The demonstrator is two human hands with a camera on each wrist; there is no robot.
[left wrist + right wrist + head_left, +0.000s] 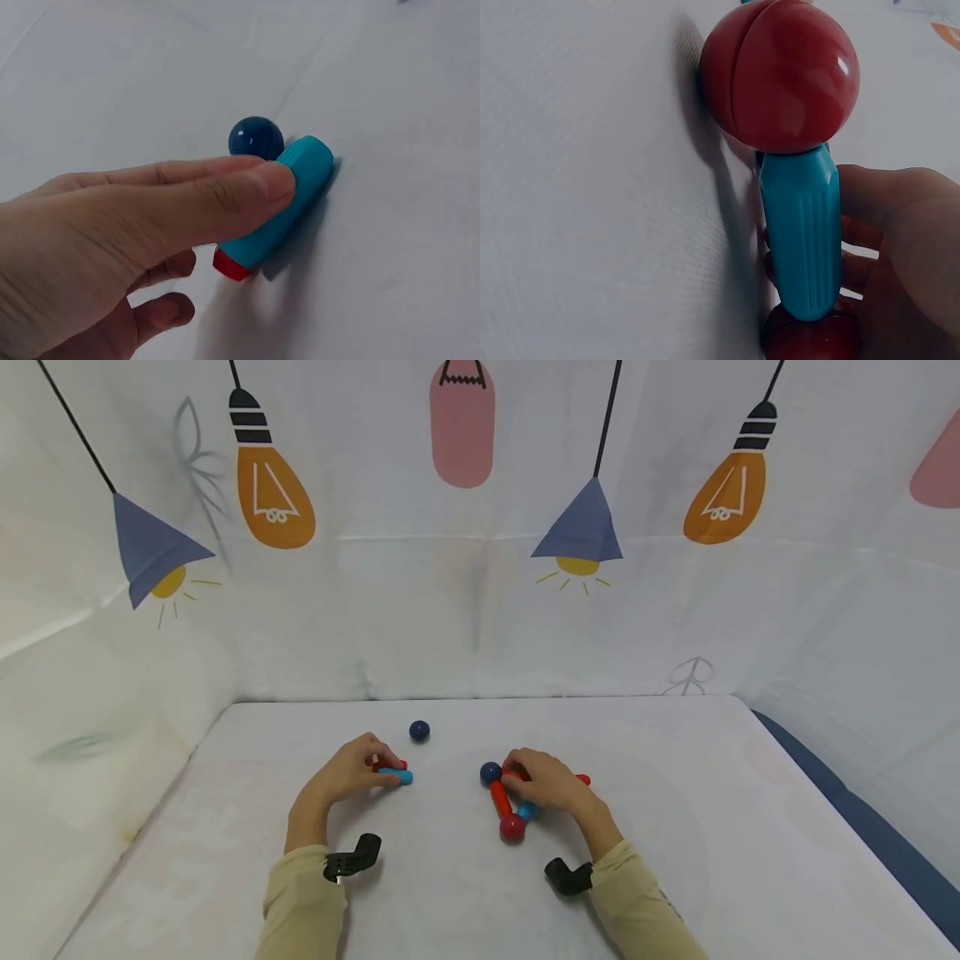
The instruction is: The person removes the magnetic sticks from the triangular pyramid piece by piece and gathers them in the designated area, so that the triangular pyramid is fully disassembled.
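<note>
My left hand [348, 777] pinches a light blue magnetic rod [304, 184] and a red magnetic rod [231, 266] side by side, thumb on the blue one. Just beyond it lies a loose navy ball [419, 731]. My right hand [555, 789] pinches a red rod at a joined ball-and-rod shape. This shape has a navy ball [491, 772], a red side rod [501, 799], a red ball [512, 827] and a light blue rod [802, 232]. Another red ball [814, 337] shows at that rod's lower end in the right wrist view. The hand hides part of the shape.
A white-covered table [450, 893] lies under both hands. Behind it hangs a white cloth [405, 618] printed with lamps and bulbs. A red piece [583, 779] sticks out past my right hand. Each wrist wears a black camera mount [352, 857].
</note>
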